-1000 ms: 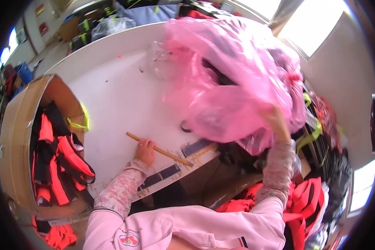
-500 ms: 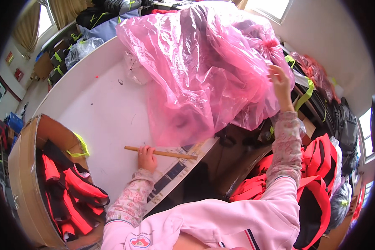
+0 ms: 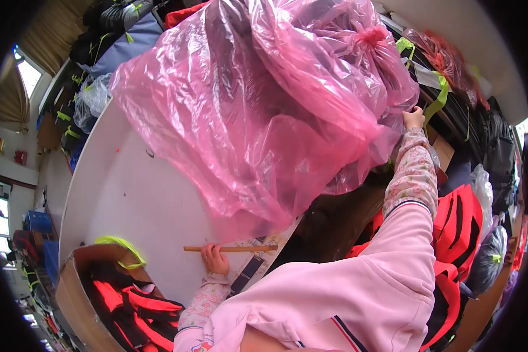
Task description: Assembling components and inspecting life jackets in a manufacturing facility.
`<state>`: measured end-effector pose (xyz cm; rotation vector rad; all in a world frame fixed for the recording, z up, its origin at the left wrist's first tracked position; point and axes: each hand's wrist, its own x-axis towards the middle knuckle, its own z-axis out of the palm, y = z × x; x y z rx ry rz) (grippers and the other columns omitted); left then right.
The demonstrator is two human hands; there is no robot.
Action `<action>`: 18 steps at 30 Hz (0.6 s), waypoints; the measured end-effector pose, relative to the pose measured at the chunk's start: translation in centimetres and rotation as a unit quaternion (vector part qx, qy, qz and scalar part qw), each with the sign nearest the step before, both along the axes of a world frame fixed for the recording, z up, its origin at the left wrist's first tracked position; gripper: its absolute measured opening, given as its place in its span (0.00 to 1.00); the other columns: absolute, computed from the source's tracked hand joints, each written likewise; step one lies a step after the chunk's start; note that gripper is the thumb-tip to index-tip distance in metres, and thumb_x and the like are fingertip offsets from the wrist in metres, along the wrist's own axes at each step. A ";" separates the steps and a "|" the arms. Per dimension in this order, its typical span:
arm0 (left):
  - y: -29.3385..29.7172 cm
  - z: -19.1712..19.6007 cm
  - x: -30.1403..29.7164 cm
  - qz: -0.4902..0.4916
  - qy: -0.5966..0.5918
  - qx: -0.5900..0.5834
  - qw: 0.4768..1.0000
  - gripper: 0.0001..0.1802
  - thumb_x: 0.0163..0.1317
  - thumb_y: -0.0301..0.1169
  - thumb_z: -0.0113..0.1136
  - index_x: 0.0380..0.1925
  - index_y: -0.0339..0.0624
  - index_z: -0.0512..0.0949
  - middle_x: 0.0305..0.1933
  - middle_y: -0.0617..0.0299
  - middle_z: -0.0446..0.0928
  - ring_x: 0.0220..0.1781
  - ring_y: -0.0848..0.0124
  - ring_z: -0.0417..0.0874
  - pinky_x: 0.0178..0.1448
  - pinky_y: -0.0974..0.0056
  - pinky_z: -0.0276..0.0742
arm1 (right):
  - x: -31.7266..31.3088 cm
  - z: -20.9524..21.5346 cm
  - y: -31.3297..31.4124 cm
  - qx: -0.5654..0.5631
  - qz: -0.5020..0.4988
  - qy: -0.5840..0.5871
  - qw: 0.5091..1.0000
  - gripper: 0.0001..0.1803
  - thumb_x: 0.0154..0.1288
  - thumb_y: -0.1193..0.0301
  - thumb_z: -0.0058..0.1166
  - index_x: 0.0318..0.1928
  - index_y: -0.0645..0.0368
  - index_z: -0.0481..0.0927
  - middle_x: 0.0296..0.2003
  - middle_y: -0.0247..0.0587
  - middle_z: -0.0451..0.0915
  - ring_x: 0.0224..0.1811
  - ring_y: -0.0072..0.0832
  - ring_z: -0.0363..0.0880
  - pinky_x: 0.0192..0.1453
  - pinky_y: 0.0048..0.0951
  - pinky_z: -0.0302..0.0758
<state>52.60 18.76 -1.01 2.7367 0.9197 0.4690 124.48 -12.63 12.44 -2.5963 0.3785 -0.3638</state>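
— What materials are seen?

— A large pink plastic bag (image 3: 264, 105), thin, translucent and crumpled, is lifted above a smooth white table (image 3: 129, 193). A slim, straight wooden stick (image 3: 232, 249) lies on the table's near edge, beside a cardboard box (image 3: 76, 281) of red and black fabric.

— How are the fingers set?

— The left hand (image 3: 215, 259) is laid on the stick, its fingers curled over it. The right hand (image 3: 413, 118) is raised to the bag's far side, its fingers closed on the plastic.
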 end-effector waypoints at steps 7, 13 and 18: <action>0.6 -2.3 0.1 0.012 0.063 0.059 0.996 0.20 0.47 0.18 0.53 0.43 0.43 0.70 0.50 0.53 0.65 0.60 0.51 0.62 0.66 0.48 0.60 | 5.9 1.2 -1.8 -0.026 0.137 -0.024 0.990 0.58 0.36 0.60 0.74 0.66 0.55 0.50 0.64 0.55 0.56 0.65 0.47 0.60 0.66 0.40 0.63; 1.0 -2.2 0.4 -0.003 0.091 0.059 0.994 0.17 0.47 0.18 0.53 0.40 0.39 0.68 0.49 0.50 0.64 0.57 0.49 0.64 0.63 0.48 0.62 | 9.5 1.8 0.7 0.001 0.198 0.029 0.980 0.64 0.41 0.62 0.72 0.70 0.57 0.37 0.61 0.60 0.64 0.63 0.49 0.64 0.66 0.39 0.62; 1.1 0.2 2.2 0.046 0.166 0.009 0.985 0.13 0.50 0.21 0.50 0.39 0.39 0.70 0.49 0.48 0.68 0.55 0.50 0.68 0.59 0.51 0.65 | 11.4 0.7 1.5 0.005 0.218 0.094 0.971 0.30 0.56 0.67 0.56 0.59 0.56 0.66 0.45 0.58 0.78 0.50 0.48 0.76 0.55 0.42 0.71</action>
